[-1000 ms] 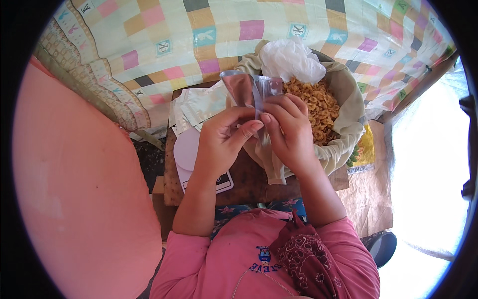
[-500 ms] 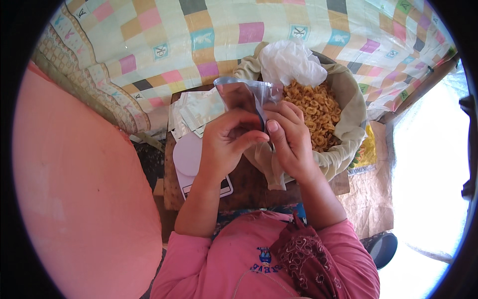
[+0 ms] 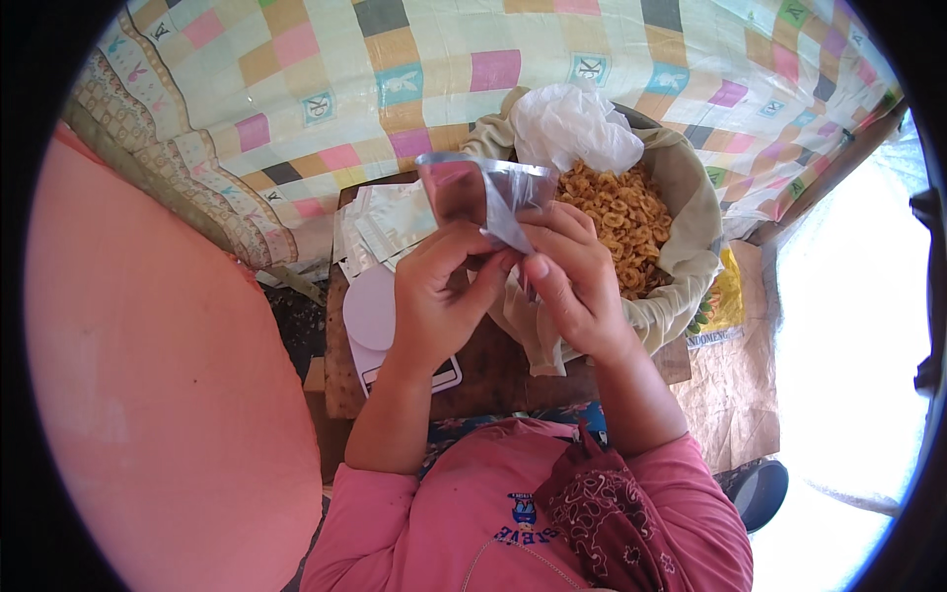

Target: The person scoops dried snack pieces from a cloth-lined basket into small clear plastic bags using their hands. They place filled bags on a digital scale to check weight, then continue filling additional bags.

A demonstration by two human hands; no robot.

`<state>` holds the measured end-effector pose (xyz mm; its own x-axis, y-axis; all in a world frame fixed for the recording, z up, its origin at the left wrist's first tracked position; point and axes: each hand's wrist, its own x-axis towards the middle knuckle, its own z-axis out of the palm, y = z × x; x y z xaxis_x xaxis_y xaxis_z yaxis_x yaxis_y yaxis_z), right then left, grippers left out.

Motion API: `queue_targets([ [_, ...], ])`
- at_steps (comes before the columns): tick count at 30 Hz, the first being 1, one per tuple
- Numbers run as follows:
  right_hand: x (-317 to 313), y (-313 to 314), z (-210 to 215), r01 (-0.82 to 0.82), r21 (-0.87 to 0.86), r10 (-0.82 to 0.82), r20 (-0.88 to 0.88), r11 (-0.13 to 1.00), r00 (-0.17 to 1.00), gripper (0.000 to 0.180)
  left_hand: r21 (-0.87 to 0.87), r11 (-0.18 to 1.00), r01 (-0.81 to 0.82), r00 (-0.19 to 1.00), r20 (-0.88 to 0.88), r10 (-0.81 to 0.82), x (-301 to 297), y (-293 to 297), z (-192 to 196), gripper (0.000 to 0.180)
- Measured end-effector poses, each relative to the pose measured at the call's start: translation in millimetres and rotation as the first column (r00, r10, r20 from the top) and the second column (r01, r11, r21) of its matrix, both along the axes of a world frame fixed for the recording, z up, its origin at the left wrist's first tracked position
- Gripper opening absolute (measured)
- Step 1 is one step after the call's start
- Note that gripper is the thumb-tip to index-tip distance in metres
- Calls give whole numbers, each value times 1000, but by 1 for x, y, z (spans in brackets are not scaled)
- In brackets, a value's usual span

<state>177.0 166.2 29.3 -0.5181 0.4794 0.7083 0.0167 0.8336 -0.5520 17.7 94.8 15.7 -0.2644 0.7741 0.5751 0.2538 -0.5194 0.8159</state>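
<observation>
Both hands hold one shiny silver pouch [image 3: 480, 197] up in front of the person, just above the small wooden surface [image 3: 493, 370]; the left hand [image 3: 434, 296] pinches its lower edge and the right hand [image 3: 572, 286] fingers [image 3: 541, 222] pinch it too, so it stays up; the big sack of yellow chips [image 3: 617, 222] sits just behind, near enough to reach; a white scale [image 3: 380, 321] and more pouches [image 3: 390, 222] lie below.

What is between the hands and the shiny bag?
Nothing visible. Both the left hand and the right hand already pinch the silver pouch, fingers right on it, just in front of the basin of fried chips.
</observation>
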Motion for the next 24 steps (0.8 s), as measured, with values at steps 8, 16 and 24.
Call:
queue_targets([
  [8,-3,-7,11,154,176,-160,18,972,987,31,88,967,-238,969,-49,242,11,-10,6,19],
  [16,-4,4,10,310,-67,-316,-128,948,940,28,151,932,-328,894,367,255,-37,6,-7,38],
  [24,-9,8,12,203,-361,-329,-331,910,885,39,-22,973,-231,941,249,229,-47,8,-22,11],
])
